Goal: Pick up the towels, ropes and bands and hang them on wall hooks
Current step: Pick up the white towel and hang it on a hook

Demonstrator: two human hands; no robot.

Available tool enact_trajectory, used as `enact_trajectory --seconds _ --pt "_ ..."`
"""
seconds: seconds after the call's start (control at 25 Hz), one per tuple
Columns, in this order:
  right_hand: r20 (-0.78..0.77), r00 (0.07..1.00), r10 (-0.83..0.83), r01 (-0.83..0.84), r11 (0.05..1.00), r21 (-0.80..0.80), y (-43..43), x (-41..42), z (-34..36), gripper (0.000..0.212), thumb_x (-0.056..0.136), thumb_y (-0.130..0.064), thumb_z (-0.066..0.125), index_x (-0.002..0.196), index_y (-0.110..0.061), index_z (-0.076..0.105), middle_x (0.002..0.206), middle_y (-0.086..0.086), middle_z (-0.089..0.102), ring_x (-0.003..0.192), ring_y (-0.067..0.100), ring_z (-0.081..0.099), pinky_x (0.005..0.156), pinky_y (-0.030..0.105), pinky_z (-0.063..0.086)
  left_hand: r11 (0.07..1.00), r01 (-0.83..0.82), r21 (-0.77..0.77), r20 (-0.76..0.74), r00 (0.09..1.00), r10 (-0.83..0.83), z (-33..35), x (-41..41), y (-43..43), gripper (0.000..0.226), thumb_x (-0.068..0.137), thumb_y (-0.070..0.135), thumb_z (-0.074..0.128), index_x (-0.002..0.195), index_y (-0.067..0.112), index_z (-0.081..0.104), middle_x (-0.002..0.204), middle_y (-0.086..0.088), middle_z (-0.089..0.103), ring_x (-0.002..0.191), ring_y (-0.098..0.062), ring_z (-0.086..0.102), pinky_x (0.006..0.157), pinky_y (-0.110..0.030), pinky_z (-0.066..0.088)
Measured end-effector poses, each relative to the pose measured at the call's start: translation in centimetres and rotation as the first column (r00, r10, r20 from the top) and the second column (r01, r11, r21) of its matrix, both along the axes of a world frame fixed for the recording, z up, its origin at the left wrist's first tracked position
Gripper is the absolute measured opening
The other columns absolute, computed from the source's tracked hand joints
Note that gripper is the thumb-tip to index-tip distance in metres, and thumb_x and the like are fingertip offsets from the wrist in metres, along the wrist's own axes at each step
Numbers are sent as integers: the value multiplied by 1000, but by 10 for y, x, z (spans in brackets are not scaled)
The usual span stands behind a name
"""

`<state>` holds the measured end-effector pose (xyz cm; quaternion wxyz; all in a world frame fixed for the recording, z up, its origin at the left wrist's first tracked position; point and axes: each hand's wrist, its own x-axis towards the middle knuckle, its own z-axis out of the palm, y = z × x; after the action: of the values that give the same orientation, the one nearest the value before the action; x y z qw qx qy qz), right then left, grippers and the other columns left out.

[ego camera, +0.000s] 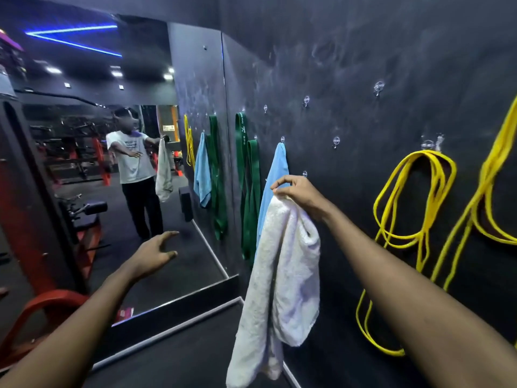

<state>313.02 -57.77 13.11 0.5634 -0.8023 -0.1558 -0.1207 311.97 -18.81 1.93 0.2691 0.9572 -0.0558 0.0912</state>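
I have the dark wall (391,65) filling the frame from twelve to three o'clock, and the white towel (282,275) hanging long and heavy near centre, beside the blue towel (275,175). I judge its weight could slip it off the small clear hook (305,173) if only an edge catches. My right hand (296,191) pinches its top fold tight; my left hand (156,252), at eight o'clock, is spread, empty.

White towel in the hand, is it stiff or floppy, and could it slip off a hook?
Probably floppy: the white towel hangs in soft folds from where the right hand pinches its top. It looks fluffy and thick, so likely light but bulky. It might slide off a small clear hook unless draped evenly, like the blue towel beside it.
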Motion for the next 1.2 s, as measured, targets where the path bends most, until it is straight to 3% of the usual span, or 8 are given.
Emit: enact_trajectory --seconds 0.16,0.32,0.44,0.68,0.84,0.96,1.08,1.2 --pt "6 1000 -17 17 1000 20 16 87 13 10 85 2 67 93 -4 70 94 6 69 79 6 61 68 6 47 999 -15 -31 -7 1000 15 18 100 14 58 87 18 68 141 25 49 134 -6 58 124 -24 53 101 -32 39" --pt "-17 999 -32 31 999 -13 42 178 15 9 85 2 67 89 -6 67 85 1 65 74 5 58 65 7 46 999 39 -37 -32 999 -40 23 205 29 59 88 18 67 142 26 47 129 -12 61 117 -27 58 95 -31 43" --pt "-9 999 -36 36 999 -30 55 240 16 9 85 1 68 87 -8 67 86 1 65 74 3 59 66 8 47 996 78 -52 -27 996 -79 21 283 35 60 88 21 68 143 27 47 136 -8 57 122 -25 55 102 -33 41" --pt "0 1000 -8 8 998 -57 75 358 41 10 83 2 67 87 -8 68 83 2 65 74 6 59 73 16 46 931 342 -128 35 940 -340 43 433 -4 52 92 22 64 141 26 47 141 -3 52 129 -21 50 103 -28 38" --pt "3 1000 -7 7 998 -60 72 420 69 12 84 5 62 87 -6 66 79 2 62 70 5 56 70 15 44 746 538 -394 77 828 -556 64 521 -70 38 84 38 65 120 51 58 136 1 58 126 -12 53 111 -42 38" --pt "52 999 2 1 998 -56 66 471 78 11 83 4 62 87 -6 64 76 0 60 67 5 54 67 15 43 513 600 -615 43 674 -737 87 556 -125 29 91 35 56 118 33 67 123 5 67 118 -14 58 112 -45 36" --pt "86 996 -31 31 1000 3 56 510 89 12 84 6 61 90 -4 62 72 -1 59 63 5 54 62 15 43 315 510 -801 -24 497 -867 106 583 -156 29 87 22 56 107 8 71 105 -6 69 100 -23 61 99 -42 44" --pt "109 988 -111 101 991 92 44 550 93 13 85 5 64 93 -6 62 72 -1 61 62 6 56 61 16 46 275 540 -795 112 577 -809 115 636 -171 27 92 18 55 107 1 71 100 -9 69 91 -22 60 85 -36 47"
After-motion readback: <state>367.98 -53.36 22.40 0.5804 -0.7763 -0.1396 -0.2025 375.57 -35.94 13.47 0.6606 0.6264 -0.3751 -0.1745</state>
